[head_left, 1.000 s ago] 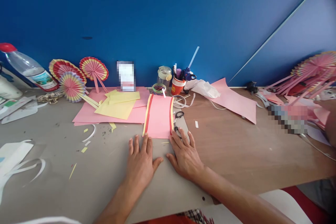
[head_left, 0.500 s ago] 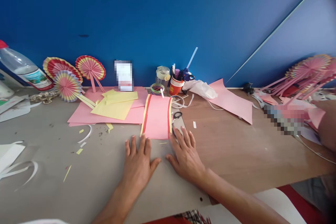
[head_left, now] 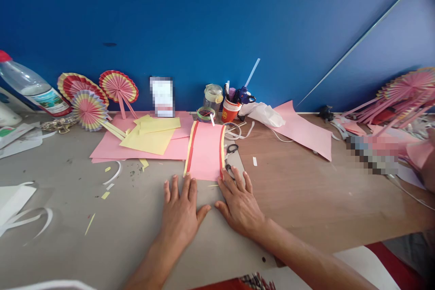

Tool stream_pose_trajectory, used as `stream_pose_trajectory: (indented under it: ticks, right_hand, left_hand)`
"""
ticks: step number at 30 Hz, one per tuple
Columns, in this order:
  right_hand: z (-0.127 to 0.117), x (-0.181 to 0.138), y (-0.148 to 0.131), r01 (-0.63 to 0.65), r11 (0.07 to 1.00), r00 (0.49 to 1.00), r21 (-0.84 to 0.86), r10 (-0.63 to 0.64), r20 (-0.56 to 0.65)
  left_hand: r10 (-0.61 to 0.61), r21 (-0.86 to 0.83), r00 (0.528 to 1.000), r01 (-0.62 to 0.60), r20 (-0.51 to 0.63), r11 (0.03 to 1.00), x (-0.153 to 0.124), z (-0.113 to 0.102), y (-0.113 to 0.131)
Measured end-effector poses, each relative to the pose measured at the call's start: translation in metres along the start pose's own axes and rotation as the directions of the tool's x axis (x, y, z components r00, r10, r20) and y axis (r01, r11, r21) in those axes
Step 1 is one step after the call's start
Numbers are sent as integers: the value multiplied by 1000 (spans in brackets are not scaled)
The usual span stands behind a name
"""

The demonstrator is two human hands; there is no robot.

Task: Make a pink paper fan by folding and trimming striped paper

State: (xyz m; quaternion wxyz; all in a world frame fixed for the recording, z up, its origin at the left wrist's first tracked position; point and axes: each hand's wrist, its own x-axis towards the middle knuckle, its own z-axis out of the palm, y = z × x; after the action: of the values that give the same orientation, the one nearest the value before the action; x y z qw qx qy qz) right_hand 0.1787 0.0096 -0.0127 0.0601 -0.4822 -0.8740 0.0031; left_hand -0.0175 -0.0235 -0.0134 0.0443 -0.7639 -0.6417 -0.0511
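left hand point(head_left: 180, 217) and right hand point(head_left: 240, 206) rest palm down on the counter point(head_left: 129, 217), both spread open, grasping nothing. the sheet point(head_left: 205, 152), pink with red and yellow bands down its two long sides, lies flat just ahead of them. the left hand's index and middle fingertips reach the sheet's near left corner; its ring and little fingers lie out to the left of that corner. the right hand's foremost fingertip is at the near right corner, its other fingers fanned to the right. both thumbs point inward, apart from each other, short of the sheet's near edge.

right of the sheet, close by the right fingertips, are the black loops of scissors point(head_left: 232, 145). left of the sheet, yellow paper point(head_left: 149, 140) lies on pink paper point(head_left: 108, 148); paper fans point(head_left: 118, 85) stand farther left and behind. a phone point(head_left: 162, 97) is upright behind the sheet, to its left. a jar point(head_left: 214, 96) stands behind the sheet, with a red cup point(head_left: 230, 112) of pens to the jar's right. well right of the sheet, another person's arm point(head_left: 428, 163) shows, partly cut off.
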Motion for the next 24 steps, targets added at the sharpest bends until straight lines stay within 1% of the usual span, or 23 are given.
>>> stream_pose_trajectory:
  ticks: [8, 14, 20, 22, 24]
  right_hand:
    - [-2, -2, 2, -38, 999, 999, 19, 39, -16]
    - [0, -7, 7, -81, 997, 996, -13, 80, -49]
    - [-2, -9, 14, -61, 998, 996, 2, 61, -60]
    - [-6, -7, 16, -61, 997, 991, 39, 65, -118]
    - [-10, -5, 18, -49, 994, 976, 101, 69, -206]
  left_hand:
    - [5, -17, 1000, -5, -5, 1000, 1, 1, -1]
    - [8, -10, 1000, -8, 0, 1000, 0, 0, -2]
    - [14, -23, 1000, -15, -23, 1000, 1, -2, -5]
    - [23, -47, 998, -26, -54, 999, 2, -3, -5]
    - [32, -82, 995, -39, -92, 996, 4, -5, -5]
